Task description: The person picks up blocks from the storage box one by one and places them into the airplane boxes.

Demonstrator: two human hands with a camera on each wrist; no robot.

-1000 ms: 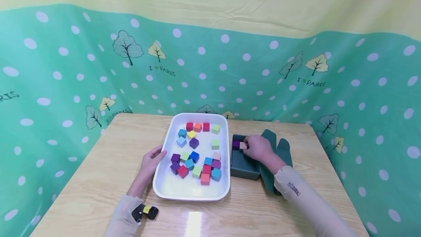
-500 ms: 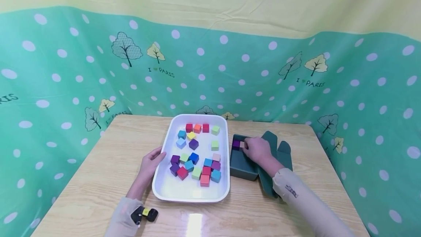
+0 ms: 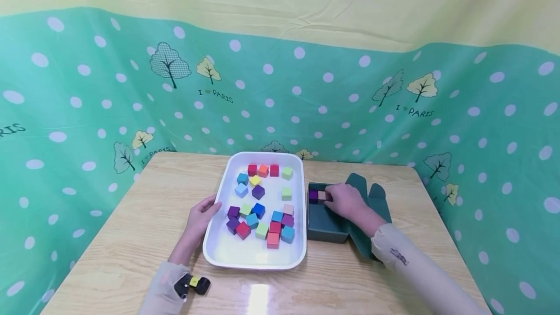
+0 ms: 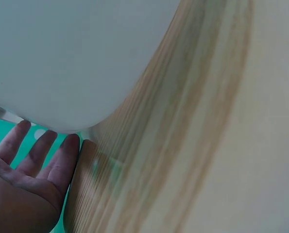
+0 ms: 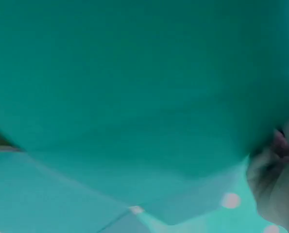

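Note:
At the left side of a white tray, my left hand rests with its thumb at the rim. The left wrist view shows its fingers stretched out, tips close to the tray's underside. My right hand reaches into the far part of a dark green box, fingers curled down at a small dark cube that they mostly hide. Left of it, in a row, sit a pink cube and a purple cube. The right wrist view is mostly filled by the green box lid.
Several coloured cubes lie scattered in the tray, among them a yellow cube and a blue cube. The box's opened lid spreads to its right under my forearm. A patterned curtain hangs behind the wooden table.
The green box has shifted slightly toward me. My right hand stays at its far end, and a dark cube now shows at its fingertips beside the pink one. The left hand keeps its place.

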